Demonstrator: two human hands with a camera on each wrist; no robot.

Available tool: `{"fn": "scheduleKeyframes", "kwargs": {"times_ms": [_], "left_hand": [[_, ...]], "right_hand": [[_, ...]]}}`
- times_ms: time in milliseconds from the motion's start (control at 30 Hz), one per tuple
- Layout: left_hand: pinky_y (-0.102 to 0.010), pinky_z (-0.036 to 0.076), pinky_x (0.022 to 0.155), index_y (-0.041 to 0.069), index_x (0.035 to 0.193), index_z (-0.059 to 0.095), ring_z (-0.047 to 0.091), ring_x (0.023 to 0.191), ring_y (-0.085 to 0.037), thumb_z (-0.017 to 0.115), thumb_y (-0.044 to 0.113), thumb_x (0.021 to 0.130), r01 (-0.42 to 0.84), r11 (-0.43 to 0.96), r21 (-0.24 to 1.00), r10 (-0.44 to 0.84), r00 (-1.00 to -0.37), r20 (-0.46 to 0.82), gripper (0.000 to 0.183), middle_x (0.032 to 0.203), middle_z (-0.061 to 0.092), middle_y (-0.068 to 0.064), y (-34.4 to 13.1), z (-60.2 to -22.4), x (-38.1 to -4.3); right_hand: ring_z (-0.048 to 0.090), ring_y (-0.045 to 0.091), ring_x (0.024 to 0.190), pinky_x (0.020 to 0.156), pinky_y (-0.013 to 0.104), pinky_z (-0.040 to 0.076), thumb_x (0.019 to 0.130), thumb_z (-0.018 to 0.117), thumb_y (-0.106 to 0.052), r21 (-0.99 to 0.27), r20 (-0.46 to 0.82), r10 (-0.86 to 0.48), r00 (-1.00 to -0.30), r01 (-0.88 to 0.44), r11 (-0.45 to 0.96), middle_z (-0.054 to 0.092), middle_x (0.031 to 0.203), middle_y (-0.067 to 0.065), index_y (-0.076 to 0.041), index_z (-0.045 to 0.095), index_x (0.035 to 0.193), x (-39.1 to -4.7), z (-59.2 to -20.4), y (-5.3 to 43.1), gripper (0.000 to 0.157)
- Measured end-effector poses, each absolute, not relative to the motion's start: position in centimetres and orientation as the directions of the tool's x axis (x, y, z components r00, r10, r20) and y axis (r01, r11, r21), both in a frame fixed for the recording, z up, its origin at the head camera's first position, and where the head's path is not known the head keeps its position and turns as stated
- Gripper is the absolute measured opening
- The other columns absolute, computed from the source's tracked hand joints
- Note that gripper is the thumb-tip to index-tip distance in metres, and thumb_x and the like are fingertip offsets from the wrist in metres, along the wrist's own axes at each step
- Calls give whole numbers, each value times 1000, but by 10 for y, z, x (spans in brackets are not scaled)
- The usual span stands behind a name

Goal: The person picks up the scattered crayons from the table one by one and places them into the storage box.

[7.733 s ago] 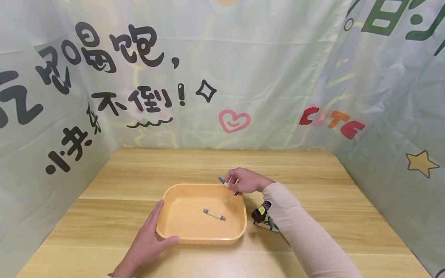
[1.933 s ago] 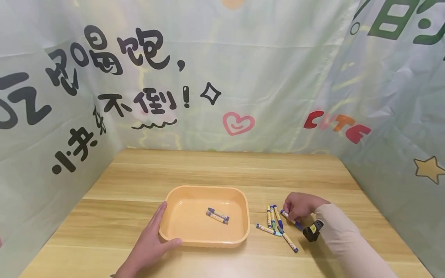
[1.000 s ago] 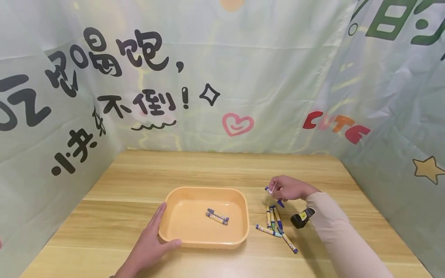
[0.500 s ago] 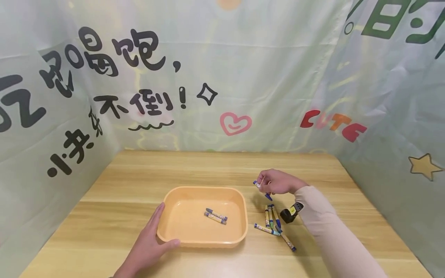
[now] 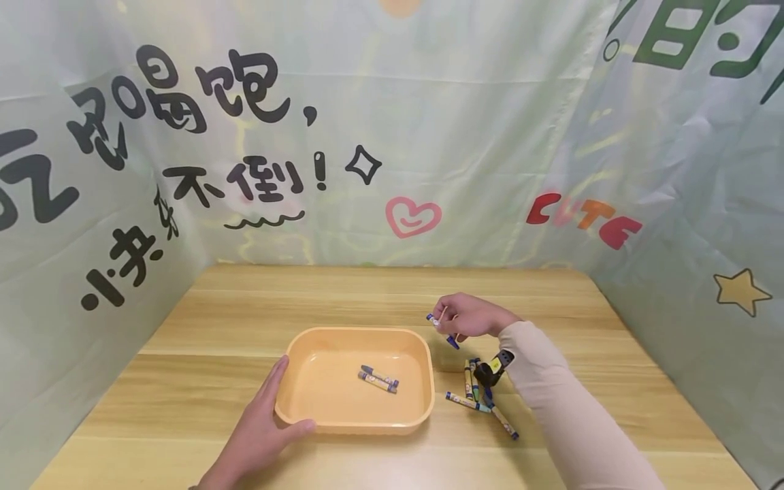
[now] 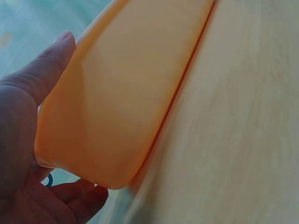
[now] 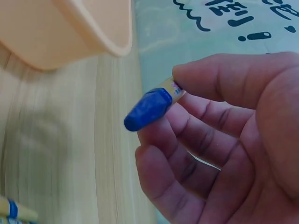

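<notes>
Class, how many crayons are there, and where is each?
8: two crayons in the orange tray, one crayon in the right hand, five crayons on the table right of the tray, a blue one mostly hidden by the black wrist camera. More could hide there.

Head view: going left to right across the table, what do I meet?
Left hand → orange tray with two crayons inside → right hand pinching a blue-tipped crayon → beige sleeve. Left out: the loose crayons, since they span much the same stretch as the right hand.
</notes>
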State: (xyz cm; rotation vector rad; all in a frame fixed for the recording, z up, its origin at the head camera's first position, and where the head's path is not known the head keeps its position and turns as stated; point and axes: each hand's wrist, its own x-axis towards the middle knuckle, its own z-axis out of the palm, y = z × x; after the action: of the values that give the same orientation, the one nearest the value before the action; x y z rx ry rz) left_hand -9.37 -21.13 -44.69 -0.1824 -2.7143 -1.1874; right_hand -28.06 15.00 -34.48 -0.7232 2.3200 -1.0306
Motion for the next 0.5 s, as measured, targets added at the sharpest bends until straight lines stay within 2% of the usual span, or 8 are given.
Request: {"fn": "scheduleKeyframes", "kwargs": {"times_ms": [267, 367, 500], "left_hand": [[-70, 26, 102, 5, 155, 13, 24, 137, -49, 80, 48, 75, 175, 676, 716, 43, -979, 199, 113, 158, 15, -22, -211, -447, -94], [-69, 26, 102, 5, 155, 13, 24, 138, -49, 80, 49, 75, 175, 674, 717, 44, -979, 198, 113, 158, 15, -22, -211, -447, -94], [-69, 26, 102, 7, 155, 13, 24, 137, -49, 80, 49, 75, 169, 672, 721, 38, -980, 195, 113, 158, 16, -22, -211, -446, -94]], "right_hand": [[56, 18, 65, 61, 34, 53, 93, 57, -7, -787, -233, -653, -721, -255, 562, 64, 90, 20, 8, 54, 111, -280, -346, 133, 24], [58, 18, 66, 64, 39, 55, 93, 58, -7, -781, -238, -653, -718, -258, 569, 64, 88, 14, 5, 55, 110, -280, -346, 127, 21], [59, 18, 67, 64, 38, 55, 93, 58, -7, -771, -235, -664, -710, -280, 572, 66, 88, 10, 1, 56, 107, -280, -344, 119, 17]]}}
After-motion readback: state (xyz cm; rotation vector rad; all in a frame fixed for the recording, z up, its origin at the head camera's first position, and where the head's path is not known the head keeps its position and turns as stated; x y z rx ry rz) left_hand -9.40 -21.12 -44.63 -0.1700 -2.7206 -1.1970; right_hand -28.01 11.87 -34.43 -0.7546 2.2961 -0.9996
